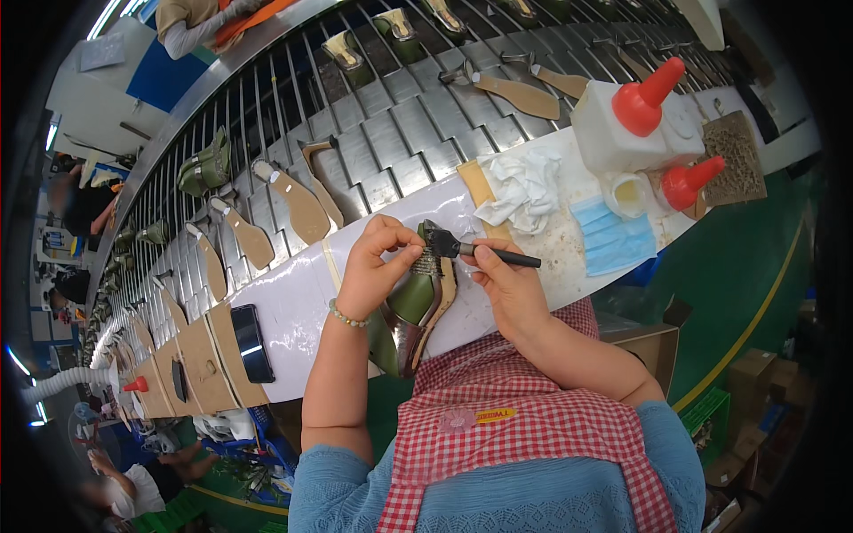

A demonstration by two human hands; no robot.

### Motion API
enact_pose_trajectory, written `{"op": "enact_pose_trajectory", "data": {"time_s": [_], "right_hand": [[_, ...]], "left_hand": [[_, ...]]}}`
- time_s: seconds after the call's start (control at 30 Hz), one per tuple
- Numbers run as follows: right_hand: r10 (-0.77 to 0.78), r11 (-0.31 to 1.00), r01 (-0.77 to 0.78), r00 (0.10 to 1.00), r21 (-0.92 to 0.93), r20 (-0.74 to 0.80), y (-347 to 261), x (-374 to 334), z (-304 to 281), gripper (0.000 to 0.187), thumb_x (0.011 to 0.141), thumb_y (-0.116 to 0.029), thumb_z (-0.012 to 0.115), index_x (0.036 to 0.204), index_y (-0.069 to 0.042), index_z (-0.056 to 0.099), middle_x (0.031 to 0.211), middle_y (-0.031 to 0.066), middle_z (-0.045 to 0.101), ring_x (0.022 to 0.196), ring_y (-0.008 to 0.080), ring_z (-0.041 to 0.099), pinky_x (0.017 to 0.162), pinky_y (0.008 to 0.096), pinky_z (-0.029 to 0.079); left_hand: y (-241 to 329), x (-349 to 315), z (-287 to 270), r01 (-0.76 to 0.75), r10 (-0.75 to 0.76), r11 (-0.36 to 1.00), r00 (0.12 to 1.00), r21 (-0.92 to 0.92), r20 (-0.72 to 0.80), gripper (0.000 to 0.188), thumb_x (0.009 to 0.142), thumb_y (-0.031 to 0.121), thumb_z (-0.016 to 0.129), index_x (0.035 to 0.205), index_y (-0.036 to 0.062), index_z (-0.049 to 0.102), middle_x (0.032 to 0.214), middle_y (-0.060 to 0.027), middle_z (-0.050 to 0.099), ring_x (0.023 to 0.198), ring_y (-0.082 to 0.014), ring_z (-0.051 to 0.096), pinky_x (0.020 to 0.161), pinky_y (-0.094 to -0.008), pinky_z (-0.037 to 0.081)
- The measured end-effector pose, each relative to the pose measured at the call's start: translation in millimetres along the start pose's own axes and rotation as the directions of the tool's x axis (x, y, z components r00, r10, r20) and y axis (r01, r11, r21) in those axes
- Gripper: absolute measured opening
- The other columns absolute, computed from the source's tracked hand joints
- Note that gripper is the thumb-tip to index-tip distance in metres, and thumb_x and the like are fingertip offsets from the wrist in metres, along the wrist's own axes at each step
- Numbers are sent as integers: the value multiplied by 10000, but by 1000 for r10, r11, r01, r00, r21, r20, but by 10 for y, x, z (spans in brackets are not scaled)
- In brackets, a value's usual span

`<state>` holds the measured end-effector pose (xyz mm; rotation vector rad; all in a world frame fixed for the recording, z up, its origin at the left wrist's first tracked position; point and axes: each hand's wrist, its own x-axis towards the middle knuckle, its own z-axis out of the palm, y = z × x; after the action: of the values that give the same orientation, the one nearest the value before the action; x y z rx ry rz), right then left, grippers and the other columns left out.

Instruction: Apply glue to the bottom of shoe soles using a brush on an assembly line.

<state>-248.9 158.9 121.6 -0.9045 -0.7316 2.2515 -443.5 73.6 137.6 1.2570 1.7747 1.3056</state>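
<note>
A green shoe upper [412,299] with a dark brown sole edge and a woven grey band stands tilted at the near edge of the white work surface. My left hand [378,260] pinches the shoe by its band, close to the top end. In my right hand [509,290] is a brush [502,255] with a black handle, held between thumb and fingers. The brush's dark head rests against the upper end of the shoe, next to my left fingertips. The bristles are partly hidden there.
A metal slatted conveyor [382,133] curves behind, carrying tan soles [298,206] and green shoes [205,166]. To the right are a white bottle [615,129] with a red nozzle, a small glue jar [627,194], crumpled tissue [524,186] and a blue mask [613,234]. A phone [252,344] lies left.
</note>
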Motion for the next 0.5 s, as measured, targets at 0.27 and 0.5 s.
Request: {"op": "enact_pose_trajectory", "data": {"time_s": [0.27, 0.5], "right_hand": [[-66, 996, 65, 998, -61, -10, -50, 51, -169, 222, 916, -197, 674, 1075, -55, 612, 1020, 44, 657, 954, 102, 597, 783, 243, 431], [-234, 952, 240, 971, -189, 53, -136, -47, -247, 201, 889, -93, 696, 1056, -28, 606, 974, 21, 638, 880, 71, 552, 800, 220, 449]], "left_hand": [[100, -11, 21, 12, -11, 999, 1000, 52, -5, 85, 799, -1, 698, 881, 17, 682, 899, -22, 565, 849, -124, 538, 783, -253, 446], [115, -14, 41, 48, -45, 996, 998, 81, -41, 91, 795, 4, 701, 879, 11, 669, 873, -49, 618, 806, -147, 594, 743, -265, 485]]}}
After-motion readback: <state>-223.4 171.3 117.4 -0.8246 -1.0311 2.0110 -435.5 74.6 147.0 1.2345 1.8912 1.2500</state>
